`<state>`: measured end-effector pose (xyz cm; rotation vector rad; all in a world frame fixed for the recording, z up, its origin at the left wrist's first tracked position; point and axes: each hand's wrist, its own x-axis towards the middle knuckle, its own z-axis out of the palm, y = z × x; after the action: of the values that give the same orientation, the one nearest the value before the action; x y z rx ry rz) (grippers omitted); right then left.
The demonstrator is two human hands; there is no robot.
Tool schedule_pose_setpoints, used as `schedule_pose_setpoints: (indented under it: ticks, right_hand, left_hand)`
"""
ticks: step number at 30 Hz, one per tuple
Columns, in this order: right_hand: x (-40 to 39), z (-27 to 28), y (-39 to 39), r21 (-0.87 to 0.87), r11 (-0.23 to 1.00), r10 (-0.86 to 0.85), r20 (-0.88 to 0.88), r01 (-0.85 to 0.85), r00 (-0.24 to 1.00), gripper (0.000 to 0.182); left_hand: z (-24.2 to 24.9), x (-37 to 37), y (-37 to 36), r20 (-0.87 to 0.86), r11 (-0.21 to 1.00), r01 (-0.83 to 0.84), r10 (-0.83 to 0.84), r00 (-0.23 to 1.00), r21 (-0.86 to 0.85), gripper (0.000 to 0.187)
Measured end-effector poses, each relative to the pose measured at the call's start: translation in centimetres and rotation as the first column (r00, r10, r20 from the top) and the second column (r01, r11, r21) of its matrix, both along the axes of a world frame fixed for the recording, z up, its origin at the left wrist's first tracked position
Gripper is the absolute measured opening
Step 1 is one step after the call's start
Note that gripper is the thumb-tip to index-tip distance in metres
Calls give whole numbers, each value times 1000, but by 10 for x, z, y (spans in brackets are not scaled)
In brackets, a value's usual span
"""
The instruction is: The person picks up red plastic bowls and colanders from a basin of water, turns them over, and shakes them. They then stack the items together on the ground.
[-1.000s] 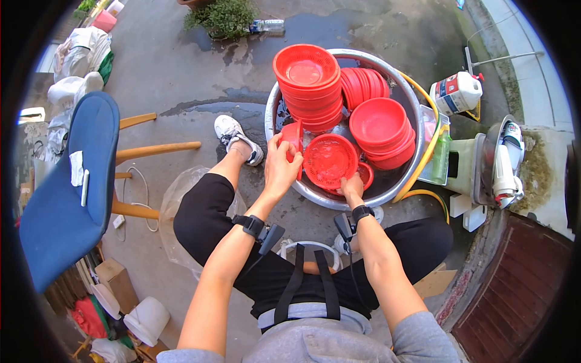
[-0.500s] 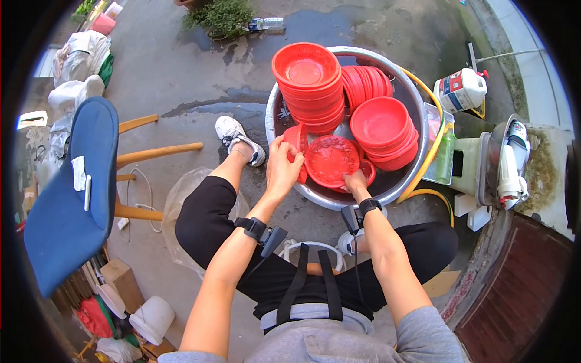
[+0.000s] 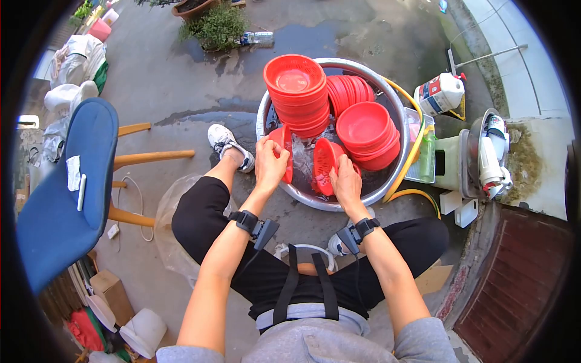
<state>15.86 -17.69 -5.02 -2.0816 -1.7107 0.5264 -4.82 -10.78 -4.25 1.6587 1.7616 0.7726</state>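
Note:
My left hand [image 3: 270, 162] pinches the rim of a red plastic bowl [image 3: 281, 138], held on edge at the near left side of a large metal tub [image 3: 261, 130]. My right hand [image 3: 347, 184] grips another red plastic bowl [image 3: 327, 158] with ribbed sides, tipped steeply so its inside faces left. Stirred-up water [image 3: 304, 152] shows between the two bowls. Behind them in the tub rise a tall stack of red bowls [image 3: 299, 103], a row of bowls lying on their sides [image 3: 351, 91], and a shorter stack [image 3: 366, 130]. My right fingertips are partly hidden.
A yellow hose [image 3: 417, 142] runs along the tub's right side. Beyond it are a green bottle [image 3: 427, 157], a white jug [image 3: 440, 94] and a stool [image 3: 449, 160]. At left stands a blue chair [image 3: 66, 193]. A potted plant [image 3: 215, 27] is at the back.
The bowl in my right hand has gone from lying level with water in it to tipped on its side. My left hand still holds its bowl on edge. The view has shifted slightly.

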Motion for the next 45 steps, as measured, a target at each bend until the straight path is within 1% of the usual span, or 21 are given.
schedule_pose_setpoints:
  ticks: [2,3,5,7,10,11,13,17,19,20,22,26,28,31,33,35,38,40,41,44,45]
  right_hand:
    - [5,15,9,109,991,69,51,-74,996,32]
    - [5,30,14,115,991,66,54,-71,996,32]
    - [7,68,25,43,982,177,158,-186,971,42]
    - [10,89,34,2,981,188,219,-193,957,42]
    - [20,116,44,1,971,236,117,-238,965,19]
    - [23,123,47,5,973,230,119,-232,966,19]
    - [28,135,52,-29,966,257,1,-257,966,16]
    - [26,148,61,-75,978,184,-106,-192,977,19]
    - [26,140,66,17,990,142,-246,-142,959,22]
    - [27,137,69,15,991,134,-248,-135,960,22]
    - [31,132,75,31,990,143,-355,-141,924,24]
    - [33,119,78,7,993,113,-432,-122,895,26]
    - [30,120,78,-22,996,64,-480,-85,875,31]
    - [25,125,78,-57,994,57,-444,-92,894,35]
    - [25,116,79,-52,996,42,-445,-72,895,36]
    - [24,110,80,-48,999,-12,-579,-19,816,35]
    - [21,121,80,-71,997,-35,-589,-8,807,33]
    - [19,128,80,-42,999,5,-538,-33,843,32]
    - [18,131,80,-15,998,43,-484,-58,874,32]
    - [15,135,79,-1,997,70,-493,-81,867,31]
    - [15,136,79,0,997,72,-493,-83,867,31]
  left_hand:
    - [5,2,-1,34,1000,8,-7,999,-16,21]
    - [11,4,-1,64,999,15,-12,998,-40,21]
    - [20,8,1,67,998,62,-62,996,0,21]
    - [34,13,6,66,993,109,-111,992,40,21]
    - [61,24,12,101,969,205,-219,970,135,20]
    - [70,28,14,101,968,210,-225,969,140,20]
    - [90,36,18,154,945,272,-301,941,184,17]
    - [111,52,22,35,883,382,-406,913,271,16]
    - [113,54,20,30,865,406,-433,901,295,16]
    - [111,55,20,3,854,405,-429,903,326,16]
    - [108,56,18,-37,843,403,-418,908,356,17]
    - [107,57,18,25,858,412,-440,898,307,17]
    - [108,58,18,-83,831,433,-433,898,348,17]
    - [108,61,14,-163,800,463,-435,886,381,16]
    - [107,61,13,-142,808,461,-441,886,368,16]
    - [105,61,14,-119,815,454,-443,889,360,16]
    - [106,60,15,-87,808,481,-482,872,342,26]
    - [114,62,14,60,854,367,-416,907,369,52]
    - [112,61,16,59,854,367,-415,908,369,52]
    - [108,52,26,177,892,393,-434,883,225,90]
    - [109,50,29,176,892,391,-432,884,226,90]
